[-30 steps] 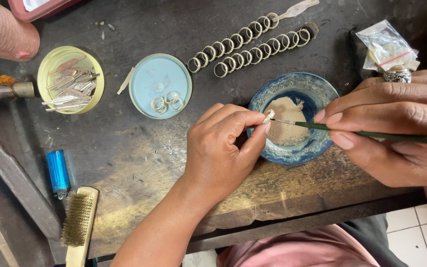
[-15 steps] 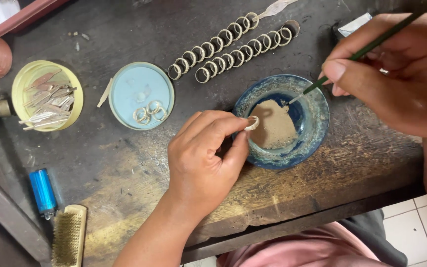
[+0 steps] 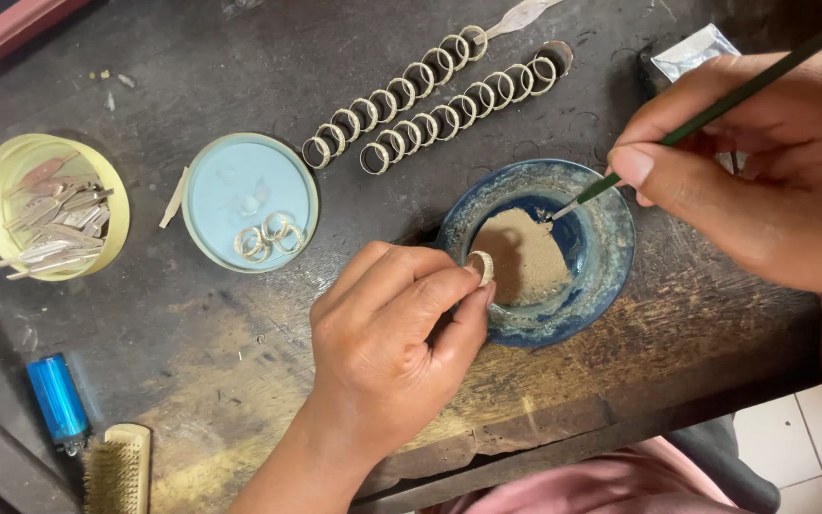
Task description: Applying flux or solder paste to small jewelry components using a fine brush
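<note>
Blue bowl (image 3: 611, 257): ring (image 3: 481, 266) pinched at rim by left hand (image 3: 387, 347); brush (image 3: 715, 105) gripped above by right hand (image 3: 763, 181); three rings (image 3: 268, 238) laid on lid leftward; two rows (image 3: 435, 90) beyond.

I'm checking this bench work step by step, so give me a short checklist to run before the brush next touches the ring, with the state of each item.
1. Ring held: the left hand pinches the small ring between thumb and fingertips, over the rim of the blue dish. Ok.
2. Brush held: the right hand grips the thin green brush like a pen. Ok.
3. Brush tip in the dish, at the edge of the tan paste. Ok.
4. Tip loaded with paste: too small to see. Cannot tell.
5. Brush and ring apart, with a clear gap between them. Ok.
6. Ring's seam facing the brush: hidden by the fingers. Cannot tell.
</note>
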